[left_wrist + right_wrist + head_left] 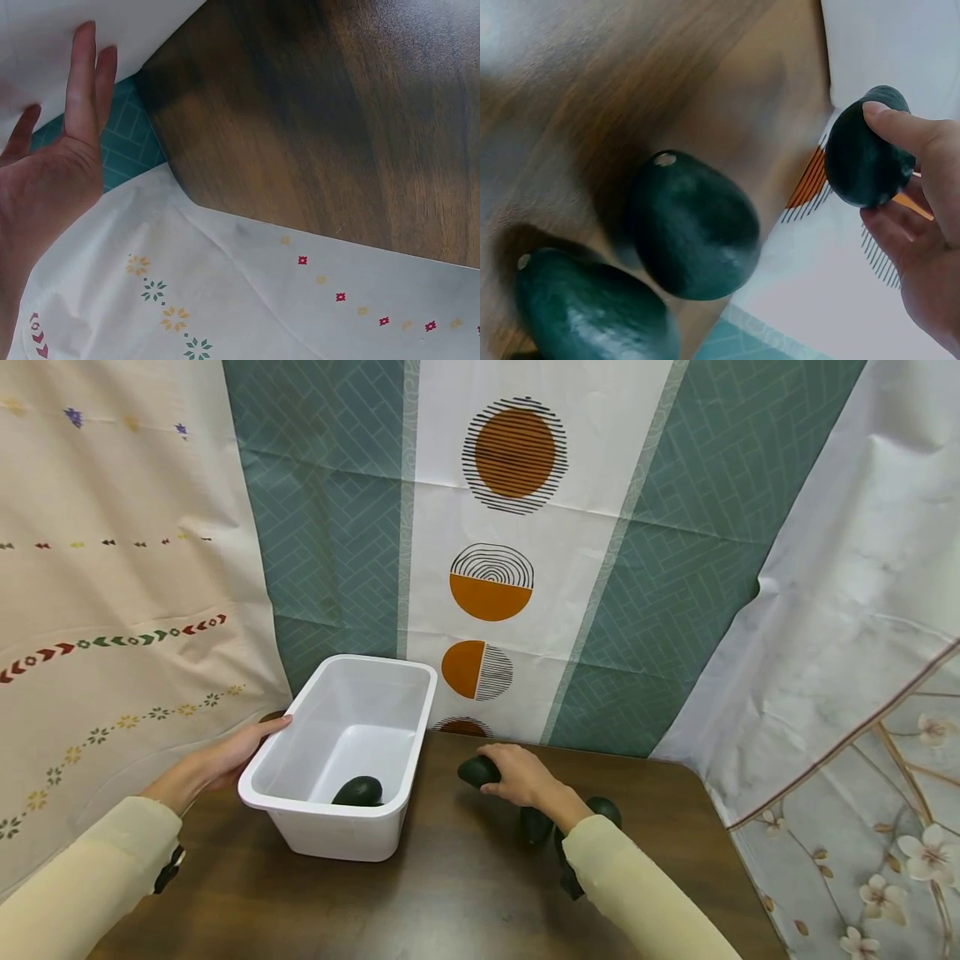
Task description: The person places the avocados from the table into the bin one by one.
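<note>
My right hand (519,775) pinches a dark green avocado (477,771) between thumb and fingers, above the table to the right of a white plastic bin (341,835). In the right wrist view this avocado (868,154) is clear of the tabletop. The fingers of my left hand (234,752) lie against the bin's left side near the rim; in the left wrist view they are straight along the outer wall. Inside the bin, one avocado (358,791) lies at the near end, partly hidden by the rim.
More avocados (694,229) lie on the brown wooden table (457,893), partly covered by the right forearm in the head view. A patterned curtain (480,468) hangs behind the table, close to the bin's far end. Printed cloths (847,568) flank both sides.
</note>
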The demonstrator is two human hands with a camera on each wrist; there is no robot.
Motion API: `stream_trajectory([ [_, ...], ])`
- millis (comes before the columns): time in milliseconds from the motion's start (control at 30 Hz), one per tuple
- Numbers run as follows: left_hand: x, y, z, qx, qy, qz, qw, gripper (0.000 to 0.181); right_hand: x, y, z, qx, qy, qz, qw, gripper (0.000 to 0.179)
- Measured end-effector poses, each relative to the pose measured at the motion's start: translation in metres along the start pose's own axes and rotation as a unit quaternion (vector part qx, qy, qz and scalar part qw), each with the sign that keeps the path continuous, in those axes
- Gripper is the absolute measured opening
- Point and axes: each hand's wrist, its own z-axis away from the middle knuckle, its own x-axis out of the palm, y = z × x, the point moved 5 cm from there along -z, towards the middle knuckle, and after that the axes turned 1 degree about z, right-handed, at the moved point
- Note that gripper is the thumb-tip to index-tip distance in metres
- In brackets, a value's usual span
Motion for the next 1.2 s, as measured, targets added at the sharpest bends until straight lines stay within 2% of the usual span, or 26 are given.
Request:
stream_trajectory([
  [333,0.0,-0.001,-0.002,-0.001,0.003,-0.006,1.0,0.078,-0.011,-0.016,-0.008,-0.033,0.018,0.011,0.9992,0.062],
  [500,0.0,-0.002,-0.002,0.001,0.005,-0.007,1.0,0.077,-0.017,-0.023,-0.011,-0.042,0.014,0.012,0.9989,0.062],
  [967,-0.003,-0.003,-0.002,0.006,0.002,-0.009,0.9999,0.076,-0.036,-0.035,-0.02,-0.039,0.032,-0.025,0.9984,0.062],
  [1200,-0.003,-0.003,-0.002,0.01,-0.002,-0.009,0.9999,0.076,-0.044,-0.038,-0.023,-0.05,0.043,-0.012,0.9977,0.062],
])
